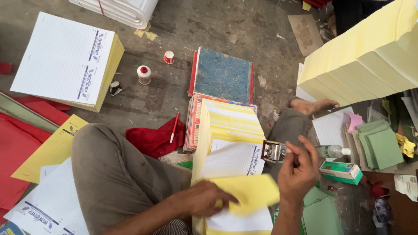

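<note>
My left hand (pixel 205 199) grips a yellow sheet (pixel 251 191) lifted off a stack of white and yellow printed forms (pixel 226 143) that lies in front of me. My right hand (pixel 298 167) holds a small metal stamping device (pixel 273 151) just above the white ruled page at the stack's right edge. My bent knee in grey trousers (pixel 111 169) is to the left of the stack. Under the forms lies a pile of red-edged books topped by a blue-covered one (pixel 223 74).
A pad of white and yellow forms (pixel 65 61) lies at the upper left, red sheets (pixel 17 143) at the far left. A glue bottle (pixel 144 74), a red pen (pixel 174 127) on a red cloth, a tall yellow paper stack (pixel 365 56), green cards (pixel 381 146) and a small box (pixel 342 170) surround me.
</note>
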